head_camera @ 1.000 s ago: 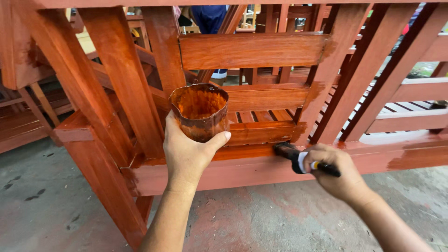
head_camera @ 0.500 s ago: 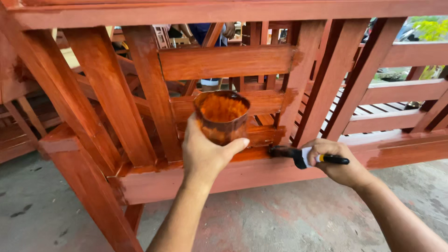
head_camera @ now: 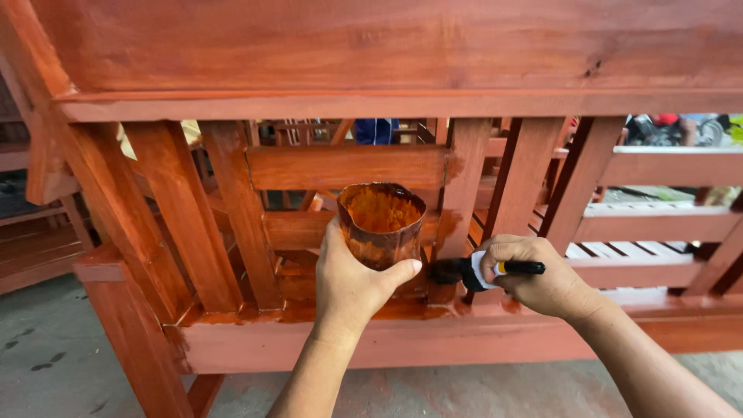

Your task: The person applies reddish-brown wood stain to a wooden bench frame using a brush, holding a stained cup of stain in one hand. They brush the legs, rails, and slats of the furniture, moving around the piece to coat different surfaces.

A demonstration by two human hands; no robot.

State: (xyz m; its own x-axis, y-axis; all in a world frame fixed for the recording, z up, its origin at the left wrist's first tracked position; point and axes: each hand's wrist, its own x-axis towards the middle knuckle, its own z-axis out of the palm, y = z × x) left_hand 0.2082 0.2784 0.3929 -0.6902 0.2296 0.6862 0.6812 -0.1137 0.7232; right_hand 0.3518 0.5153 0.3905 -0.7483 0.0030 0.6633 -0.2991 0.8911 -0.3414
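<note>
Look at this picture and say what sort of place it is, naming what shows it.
Probably a furniture workshop or open yard. A red-brown stained wooden frame fills the view, the left hand holds a stain-smeared cup, the right hand holds a brush, and the floor is bare concrete.

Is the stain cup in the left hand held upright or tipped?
Roughly upright. The cup sits in the left hand with its open mouth facing up; orange-brown coating shows inside, but the liquid level cannot be told.

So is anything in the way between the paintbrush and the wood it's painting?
Nothing visible. The right hand holds the paintbrush with its bristles right at the upright wooden slat. The stain cup, held in the left hand, sits just beside the brush, not across it.
</note>
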